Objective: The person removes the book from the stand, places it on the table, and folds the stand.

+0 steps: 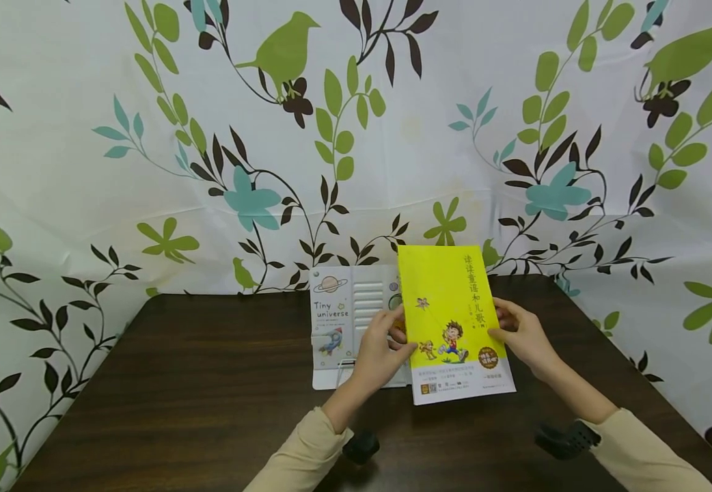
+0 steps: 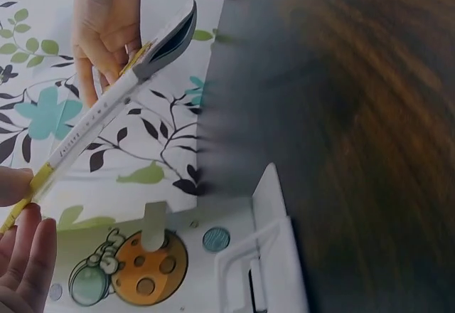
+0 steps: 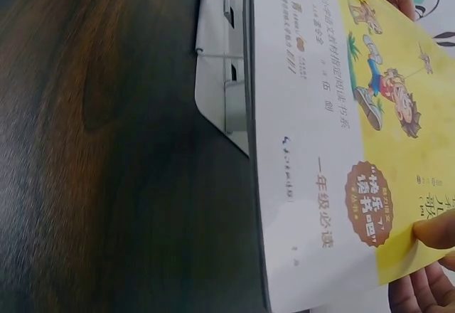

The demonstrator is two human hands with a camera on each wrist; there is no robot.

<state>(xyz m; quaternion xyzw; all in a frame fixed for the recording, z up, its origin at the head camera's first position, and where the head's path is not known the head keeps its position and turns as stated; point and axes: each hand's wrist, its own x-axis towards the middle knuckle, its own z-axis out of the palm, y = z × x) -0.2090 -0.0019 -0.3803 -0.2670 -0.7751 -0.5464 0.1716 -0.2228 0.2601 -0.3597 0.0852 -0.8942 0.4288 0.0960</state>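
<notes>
A yellow and white children's book (image 1: pixel 442 294) is held upright, its cover toward the head camera. My left hand (image 1: pixel 379 350) grips its left edge, thumb in front and fingers behind. At the opposite edge my right hand (image 1: pixel 525 335) pinches the book the same way. Behind it stands a white book stand (image 1: pixel 333 314) printed with planets and a rocket, partly hidden by the book. Seen from the left wrist, the book (image 2: pixel 89 124) is edge-on above the stand (image 2: pixel 238 217). The right wrist view shows the cover's lower part and my right thumb (image 3: pixel 435 230) on it.
The dark wooden table (image 1: pixel 227 383) spreads out on both sides of the stand. A patterned cloth (image 1: pixel 393 137) with leaves and birds hangs behind the table's far edge. Black wrist devices (image 1: pixel 362 447) show below the cuffs.
</notes>
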